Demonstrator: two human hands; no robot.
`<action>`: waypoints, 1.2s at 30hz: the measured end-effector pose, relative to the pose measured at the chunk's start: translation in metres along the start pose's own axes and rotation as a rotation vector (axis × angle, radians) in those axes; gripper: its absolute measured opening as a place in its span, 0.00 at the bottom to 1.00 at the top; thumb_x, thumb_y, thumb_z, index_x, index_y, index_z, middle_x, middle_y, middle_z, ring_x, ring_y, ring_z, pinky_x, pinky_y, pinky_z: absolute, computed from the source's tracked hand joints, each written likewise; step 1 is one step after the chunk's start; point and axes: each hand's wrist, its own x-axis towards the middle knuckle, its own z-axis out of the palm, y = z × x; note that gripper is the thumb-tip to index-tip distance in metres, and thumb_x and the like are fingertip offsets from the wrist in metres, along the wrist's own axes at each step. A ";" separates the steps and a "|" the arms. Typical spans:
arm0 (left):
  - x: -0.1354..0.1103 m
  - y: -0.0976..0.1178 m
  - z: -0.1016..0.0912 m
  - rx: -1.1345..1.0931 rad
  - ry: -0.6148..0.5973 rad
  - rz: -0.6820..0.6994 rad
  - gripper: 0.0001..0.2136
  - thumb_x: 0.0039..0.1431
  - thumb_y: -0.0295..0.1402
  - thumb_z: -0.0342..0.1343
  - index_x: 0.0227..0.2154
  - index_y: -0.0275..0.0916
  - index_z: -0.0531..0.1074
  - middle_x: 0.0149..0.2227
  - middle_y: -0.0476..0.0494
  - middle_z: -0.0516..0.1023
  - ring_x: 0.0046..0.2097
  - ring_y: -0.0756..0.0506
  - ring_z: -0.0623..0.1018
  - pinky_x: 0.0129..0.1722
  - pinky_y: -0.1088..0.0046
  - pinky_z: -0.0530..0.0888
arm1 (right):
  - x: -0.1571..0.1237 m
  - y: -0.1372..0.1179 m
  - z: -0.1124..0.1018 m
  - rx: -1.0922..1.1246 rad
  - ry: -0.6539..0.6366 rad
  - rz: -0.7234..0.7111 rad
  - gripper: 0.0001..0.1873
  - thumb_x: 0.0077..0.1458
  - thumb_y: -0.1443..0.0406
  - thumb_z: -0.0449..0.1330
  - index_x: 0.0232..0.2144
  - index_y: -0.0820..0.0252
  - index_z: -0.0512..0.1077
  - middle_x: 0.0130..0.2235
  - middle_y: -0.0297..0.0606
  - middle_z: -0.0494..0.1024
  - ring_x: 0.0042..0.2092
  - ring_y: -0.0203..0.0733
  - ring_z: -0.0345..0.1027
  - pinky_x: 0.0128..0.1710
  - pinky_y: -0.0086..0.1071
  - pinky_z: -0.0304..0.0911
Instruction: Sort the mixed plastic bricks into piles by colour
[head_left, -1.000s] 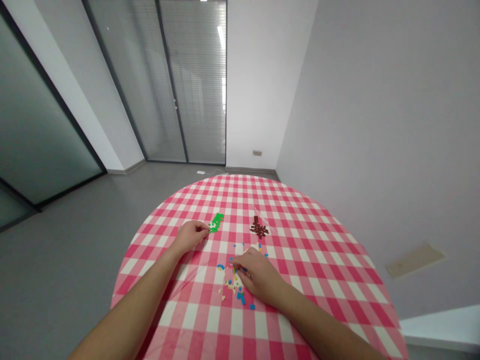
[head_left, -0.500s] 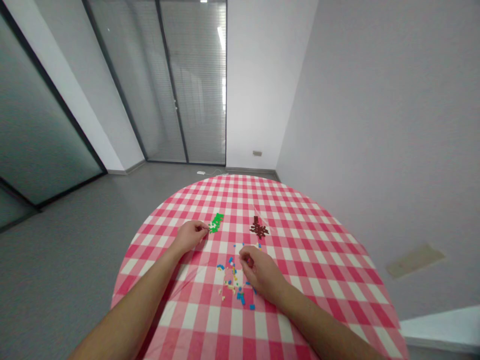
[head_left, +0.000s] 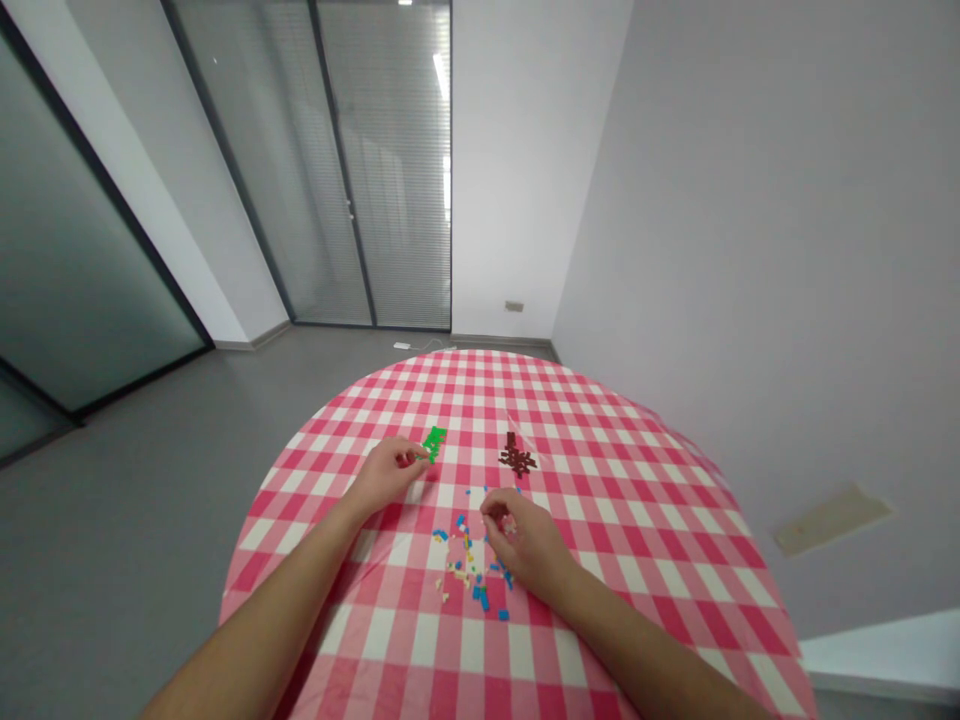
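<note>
At the near edge of a small pile of green toy bricks (head_left: pixel 435 438), my left hand (head_left: pixel 388 474) has its thumb and forefinger close together. Anything between these fingertips is too small to make out. My right hand (head_left: pixel 529 540) hovers over the right side of a loose scatter of blue, yellow and cream toy bricks (head_left: pixel 481 594). Its fingers are curled in towards the thumb, and their contents cannot be made out. The hand covers part of the scatter. Beyond it lies a heap of dark brown toy bricks (head_left: pixel 517 458), apart from both hands.
A red and white checked cloth (head_left: pixel 645 560) covers the round table. Glass partitions (head_left: pixel 382 180) and white walls (head_left: pixel 720 250) stand around it. On the floor beyond the table lies a white power strip (head_left: pixel 402 346) with a cable.
My left hand has shifted slightly right and forward, now covering some of the green bricks' near edge. My right hand has barely moved.
</note>
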 end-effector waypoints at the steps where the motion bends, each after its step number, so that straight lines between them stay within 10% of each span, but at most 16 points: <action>1: -0.002 0.006 0.001 -0.032 -0.043 0.077 0.08 0.55 0.36 0.59 0.32 0.39 0.80 0.35 0.41 0.79 0.37 0.44 0.75 0.39 0.67 0.70 | 0.000 0.000 0.000 -0.003 0.007 0.006 0.05 0.55 0.71 0.53 0.34 0.56 0.66 0.32 0.35 0.75 0.33 0.39 0.69 0.34 0.32 0.63; 13: -0.026 0.058 0.030 -0.139 -0.291 0.385 0.04 0.57 0.29 0.61 0.29 0.42 0.81 0.28 0.47 0.75 0.35 0.47 0.72 0.41 0.67 0.67 | 0.000 0.001 -0.003 0.071 0.089 0.051 0.02 0.57 0.67 0.58 0.34 0.56 0.68 0.32 0.36 0.78 0.34 0.41 0.73 0.35 0.33 0.66; 30: -0.025 0.057 0.033 -0.149 -0.239 0.366 0.06 0.51 0.24 0.59 0.26 0.41 0.79 0.28 0.48 0.76 0.35 0.47 0.73 0.40 0.68 0.68 | -0.001 -0.001 -0.003 0.148 0.100 0.071 0.02 0.57 0.66 0.60 0.33 0.56 0.68 0.32 0.35 0.77 0.33 0.40 0.73 0.34 0.33 0.67; 36: -0.009 0.031 0.005 -0.101 -0.147 0.205 0.05 0.51 0.28 0.57 0.25 0.40 0.78 0.31 0.44 0.78 0.37 0.45 0.75 0.40 0.68 0.70 | 0.001 0.000 -0.007 0.078 0.130 0.063 0.01 0.58 0.66 0.58 0.33 0.57 0.68 0.32 0.36 0.77 0.34 0.40 0.72 0.35 0.33 0.68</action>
